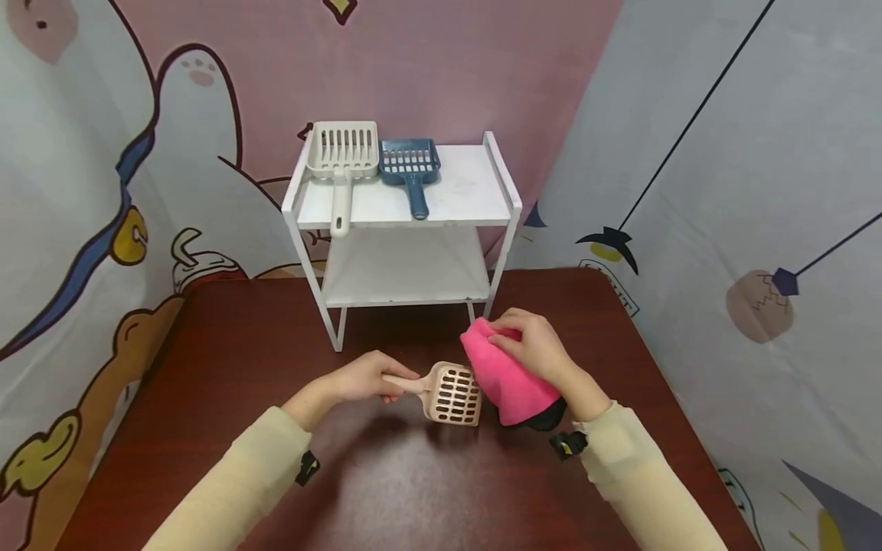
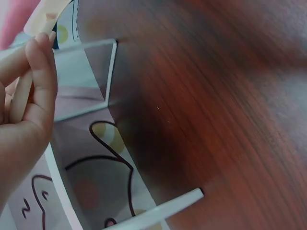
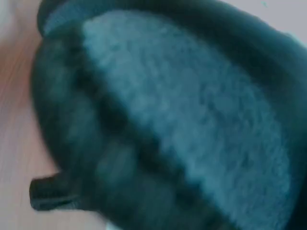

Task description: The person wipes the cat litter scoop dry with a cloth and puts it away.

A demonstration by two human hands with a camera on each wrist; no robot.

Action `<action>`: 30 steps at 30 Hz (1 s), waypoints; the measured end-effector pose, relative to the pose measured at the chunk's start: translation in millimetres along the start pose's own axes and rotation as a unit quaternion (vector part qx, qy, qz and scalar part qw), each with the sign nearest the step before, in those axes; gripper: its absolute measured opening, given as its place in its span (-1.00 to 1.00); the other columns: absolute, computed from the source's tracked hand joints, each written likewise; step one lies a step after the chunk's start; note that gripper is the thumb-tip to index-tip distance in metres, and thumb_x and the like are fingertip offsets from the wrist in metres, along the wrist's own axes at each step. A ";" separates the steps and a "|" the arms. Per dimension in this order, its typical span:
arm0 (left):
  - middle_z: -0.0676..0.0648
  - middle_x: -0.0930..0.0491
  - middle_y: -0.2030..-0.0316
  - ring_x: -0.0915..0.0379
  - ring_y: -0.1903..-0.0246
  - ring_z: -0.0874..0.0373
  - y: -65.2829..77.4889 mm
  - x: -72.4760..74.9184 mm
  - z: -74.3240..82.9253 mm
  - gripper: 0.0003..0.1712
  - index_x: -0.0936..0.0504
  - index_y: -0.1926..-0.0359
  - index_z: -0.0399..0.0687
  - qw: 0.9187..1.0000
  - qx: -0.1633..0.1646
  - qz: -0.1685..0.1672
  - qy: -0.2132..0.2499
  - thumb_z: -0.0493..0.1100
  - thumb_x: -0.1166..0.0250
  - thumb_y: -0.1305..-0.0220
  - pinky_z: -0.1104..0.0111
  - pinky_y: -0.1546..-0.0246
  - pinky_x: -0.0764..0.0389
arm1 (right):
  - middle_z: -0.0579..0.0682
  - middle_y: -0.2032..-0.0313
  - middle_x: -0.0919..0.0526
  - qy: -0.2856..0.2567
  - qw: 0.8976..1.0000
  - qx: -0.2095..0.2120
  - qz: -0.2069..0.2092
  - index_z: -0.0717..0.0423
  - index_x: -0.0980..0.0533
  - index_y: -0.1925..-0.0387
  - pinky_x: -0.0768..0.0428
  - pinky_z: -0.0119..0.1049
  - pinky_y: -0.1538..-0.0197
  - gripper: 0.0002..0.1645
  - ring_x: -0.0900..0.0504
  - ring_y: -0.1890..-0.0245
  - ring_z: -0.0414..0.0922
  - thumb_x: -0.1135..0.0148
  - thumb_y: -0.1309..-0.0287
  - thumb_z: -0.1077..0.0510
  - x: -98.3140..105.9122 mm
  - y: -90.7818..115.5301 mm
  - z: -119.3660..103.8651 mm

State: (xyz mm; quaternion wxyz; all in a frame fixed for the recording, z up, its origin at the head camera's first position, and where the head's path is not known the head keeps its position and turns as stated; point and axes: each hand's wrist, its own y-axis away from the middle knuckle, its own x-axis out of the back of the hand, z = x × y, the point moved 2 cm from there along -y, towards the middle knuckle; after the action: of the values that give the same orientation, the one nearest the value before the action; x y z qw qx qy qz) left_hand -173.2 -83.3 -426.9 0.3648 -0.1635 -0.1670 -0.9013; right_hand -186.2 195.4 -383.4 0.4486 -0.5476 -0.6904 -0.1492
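My left hand (image 1: 375, 376) grips the handle of a beige litter scoop (image 1: 455, 413). The slotted head of the scoop points right, over the dark tabletop. In the left wrist view, the fingers of the left hand (image 2: 36, 96) curl round the pale handle. A bright pink cloth (image 1: 506, 383) hangs from my right hand (image 1: 537, 348), pinched near its top. The cloth's left edge meets the scoop head, and a black part (image 1: 547, 417) shows at its lower end. Blurred dark fuzzy material (image 3: 192, 105) fills most of the right wrist view; the right hand is hidden there.
A white two-tier shelf (image 1: 475, 184) stands at the back of the brown table (image 1: 234, 367). On its top tier lie a white litter scoop (image 1: 342, 203) and a blue litter scoop (image 1: 416, 195), side by side. Cartoon-printed cloth walls (image 1: 427, 69) enclose the table.
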 end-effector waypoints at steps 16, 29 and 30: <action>-0.06 -0.57 0.57 -0.44 0.58 0.25 3.3 5.5 6.7 -0.63 -0.57 -0.04 -0.34 0.999 -0.042 -0.007 -0.011 -0.37 -0.22 -0.18 0.48 0.51 -0.51 | -0.02 0.31 -0.62 0.031 0.999 -0.030 -0.021 0.12 -0.66 0.22 -0.56 -0.18 0.20 -0.76 -0.56 0.30 -0.10 -0.37 0.00 0.19 -8.5 21.0 30.6; 0.08 -0.60 0.35 -0.36 0.58 0.31 11.9 17.1 1.3 -0.50 -0.44 -0.15 -0.40 0.983 -0.011 0.036 0.179 -0.33 -0.25 -0.17 0.52 0.59 -0.37 | 0.03 0.25 -0.64 -0.070 0.992 -0.099 -0.016 0.10 -0.65 0.14 -0.53 -0.38 0.20 -0.70 -0.53 0.23 -0.08 -0.37 -0.02 0.14 5.4 29.2 56.2; 0.08 -0.61 0.34 -0.34 0.60 0.32 11.9 17.2 2.3 -0.49 -0.43 -0.14 -0.42 0.983 -0.012 0.038 0.181 -0.33 -0.26 -0.16 0.52 0.61 -0.35 | 0.04 0.25 -0.64 -0.076 0.992 -0.103 -0.015 0.10 -0.64 0.14 -0.53 -0.39 0.20 -0.69 -0.53 0.22 -0.08 -0.37 -0.02 0.12 5.9 29.2 56.6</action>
State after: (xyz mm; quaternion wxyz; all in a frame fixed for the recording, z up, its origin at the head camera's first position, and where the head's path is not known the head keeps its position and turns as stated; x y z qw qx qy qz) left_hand -176.0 -100.7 -415.5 0.4211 -0.0079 -0.0811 -0.9034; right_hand -186.0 248.9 -418.4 0.3340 -0.5898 -0.7118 -0.1840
